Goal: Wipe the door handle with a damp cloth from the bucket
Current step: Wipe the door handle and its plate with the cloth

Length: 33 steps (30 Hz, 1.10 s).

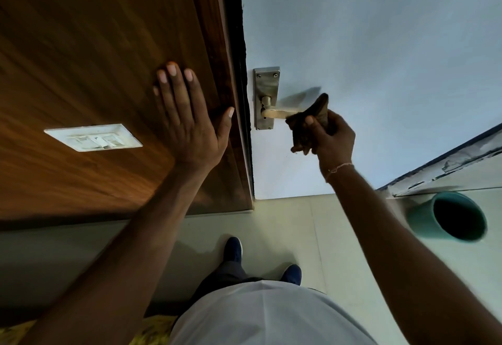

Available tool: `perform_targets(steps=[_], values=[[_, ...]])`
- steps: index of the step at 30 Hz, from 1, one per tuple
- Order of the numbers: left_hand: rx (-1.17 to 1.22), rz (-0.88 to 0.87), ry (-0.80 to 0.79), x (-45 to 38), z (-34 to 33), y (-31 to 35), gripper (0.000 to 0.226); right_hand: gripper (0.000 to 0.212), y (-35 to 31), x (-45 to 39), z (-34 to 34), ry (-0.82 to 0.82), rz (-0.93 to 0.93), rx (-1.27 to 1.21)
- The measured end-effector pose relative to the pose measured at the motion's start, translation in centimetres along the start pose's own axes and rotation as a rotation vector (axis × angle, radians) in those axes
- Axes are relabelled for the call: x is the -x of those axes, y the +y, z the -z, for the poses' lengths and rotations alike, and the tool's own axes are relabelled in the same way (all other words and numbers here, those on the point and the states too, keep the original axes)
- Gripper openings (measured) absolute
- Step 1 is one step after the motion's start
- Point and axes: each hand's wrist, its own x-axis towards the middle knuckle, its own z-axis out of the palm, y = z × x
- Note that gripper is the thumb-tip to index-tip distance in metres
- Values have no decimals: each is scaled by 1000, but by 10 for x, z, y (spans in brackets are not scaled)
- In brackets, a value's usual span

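Note:
A metal lever door handle sticks out from its steel backplate on the pale door. My right hand is closed around a dark brown cloth, and the cloth wraps the free end of the lever. My left hand lies flat with fingers spread on the brown wooden panel just left of the door edge. A teal bucket stands on the floor at the lower right, its inside dark.
A white switch plate is set in the wooden panel left of my left hand. The dark door frame edge runs between panel and door. Pale floor tiles lie below, with my blue shoes on them.

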Motion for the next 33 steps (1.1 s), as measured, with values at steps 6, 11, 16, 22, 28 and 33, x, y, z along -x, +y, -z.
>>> perform_targets(steps=[6,11,16,22,28,33], values=[[-11,-3,-1,1,0,1,94,42,13,31,-43,-102,-475,-778],[-11,-16,-4,0,2,-2,94,60,-7,42,-90,-223,-851,-1123],[-10,-24,1,1,0,-4,92,28,-37,47,-87,-182,-801,-1224],[-16,-30,7,1,-4,-5,93,54,-35,48,-89,-221,-509,-946],[-7,-37,-5,1,-3,-7,92,41,-41,44,-105,-129,-603,-836],[-5,-35,-5,0,-3,-6,92,29,-34,27,-63,27,-497,-838]])
